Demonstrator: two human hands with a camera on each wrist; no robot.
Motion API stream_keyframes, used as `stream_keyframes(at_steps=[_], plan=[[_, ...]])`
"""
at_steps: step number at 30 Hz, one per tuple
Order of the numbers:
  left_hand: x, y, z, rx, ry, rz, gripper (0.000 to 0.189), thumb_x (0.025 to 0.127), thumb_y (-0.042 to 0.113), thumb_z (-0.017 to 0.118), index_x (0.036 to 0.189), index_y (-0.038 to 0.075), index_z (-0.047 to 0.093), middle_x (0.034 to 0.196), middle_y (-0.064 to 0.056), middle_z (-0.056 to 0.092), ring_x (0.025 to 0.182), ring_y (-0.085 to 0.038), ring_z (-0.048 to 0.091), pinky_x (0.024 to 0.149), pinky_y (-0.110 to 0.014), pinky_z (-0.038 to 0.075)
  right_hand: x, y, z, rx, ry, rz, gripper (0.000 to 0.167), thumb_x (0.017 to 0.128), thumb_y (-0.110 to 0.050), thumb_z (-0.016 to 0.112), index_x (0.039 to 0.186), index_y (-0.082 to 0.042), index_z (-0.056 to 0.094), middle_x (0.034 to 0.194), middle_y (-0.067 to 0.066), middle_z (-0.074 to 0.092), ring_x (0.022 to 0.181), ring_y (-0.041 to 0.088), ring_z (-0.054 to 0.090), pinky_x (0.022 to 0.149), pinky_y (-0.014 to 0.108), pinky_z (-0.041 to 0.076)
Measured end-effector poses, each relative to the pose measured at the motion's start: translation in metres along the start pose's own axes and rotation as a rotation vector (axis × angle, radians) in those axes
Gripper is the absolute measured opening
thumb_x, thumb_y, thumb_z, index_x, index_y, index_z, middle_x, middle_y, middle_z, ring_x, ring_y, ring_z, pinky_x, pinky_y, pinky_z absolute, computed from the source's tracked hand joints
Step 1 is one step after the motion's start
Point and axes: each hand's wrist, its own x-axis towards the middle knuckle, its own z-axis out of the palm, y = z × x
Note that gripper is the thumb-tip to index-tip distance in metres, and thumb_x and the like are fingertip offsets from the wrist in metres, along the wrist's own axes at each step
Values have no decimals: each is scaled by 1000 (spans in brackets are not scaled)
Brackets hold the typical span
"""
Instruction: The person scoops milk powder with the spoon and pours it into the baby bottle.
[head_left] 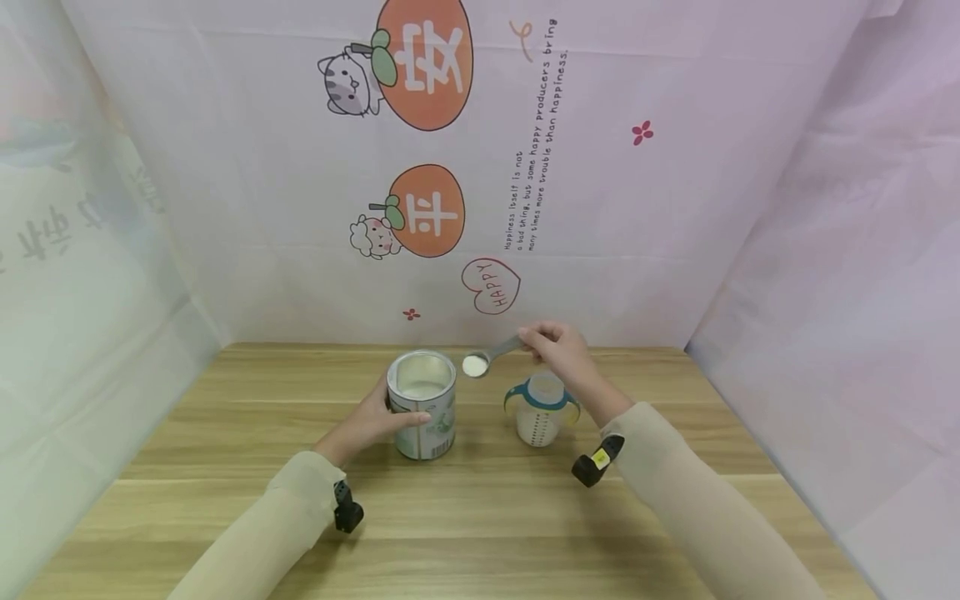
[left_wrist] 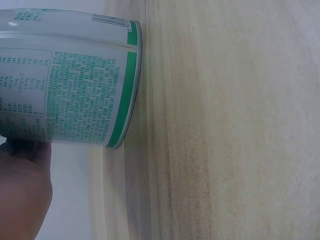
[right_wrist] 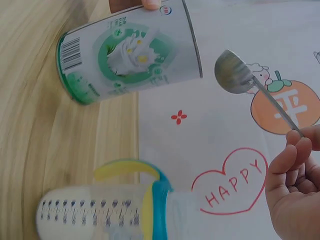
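Note:
An open milk powder can with a white and green label is held from its left side by my left hand, the thumb across the front. Pale powder shows inside it. My right hand pinches the handle end of a grey measuring scoop between thumb and fingers. White powder fills the scoop's bowl, which hangs in the air between can and bottle. Below the right hand stands a baby bottle with a blue and yellow two-handled collar; whitish contents show through its marked wall.
The wooden table carries the can and the bottle. Behind it hangs a white printed cloth, and similar cloth walls close in both sides. A black wrist camera is strapped to each sleeve.

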Motion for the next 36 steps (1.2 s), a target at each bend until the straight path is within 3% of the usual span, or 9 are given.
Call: stream_keyframes(at_steps=[6, 12, 22, 28, 36], plan=[[1, -2, 0, -9, 2, -13, 100, 81, 31, 86, 156, 34, 19, 147, -10, 43, 137, -33, 40, 112, -60, 27, -7, 12, -15, -4, 20, 9, 36, 102, -32, 58, 109, 3, 63, 102, 13, 62, 89, 18, 54, 86, 31, 51], [1, -2, 0, -8, 14, -54, 103, 79, 37, 87, 156, 38, 19, 147, -8, 42, 137, -32, 38, 113, -61, 26, -13, 21, -31, 17, 53, 8, 37, 102, -30, 60, 111, 5, 62, 104, 11, 62, 88, 15, 55, 81, 25, 53], [1, -2, -1, -1, 9, -22, 100, 81, 32, 86, 156, 33, 20, 148, -12, 43, 138, -34, 38, 113, -61, 26, -20, 39, -51, -20, 129, 1, 39, 103, -33, 59, 110, 5, 63, 95, 3, 61, 84, 15, 56, 79, 27, 52], [2, -2, -1, -2, 3, -42, 103, 81, 35, 86, 157, 35, 17, 149, -11, 41, 139, -34, 37, 113, -62, 25, -27, 45, -55, -29, 162, -18, 42, 103, -34, 59, 111, 8, 62, 86, 0, 60, 80, 15, 56, 81, 30, 51], [1, -1, -1, -12, -3, -44, 103, 81, 34, 86, 158, 33, 16, 150, -13, 41, 139, -34, 37, 113, -62, 25, -34, 57, -61, -63, 246, -48, 40, 101, -33, 62, 105, 7, 65, 82, -4, 64, 77, 17, 57, 73, 27, 50]])
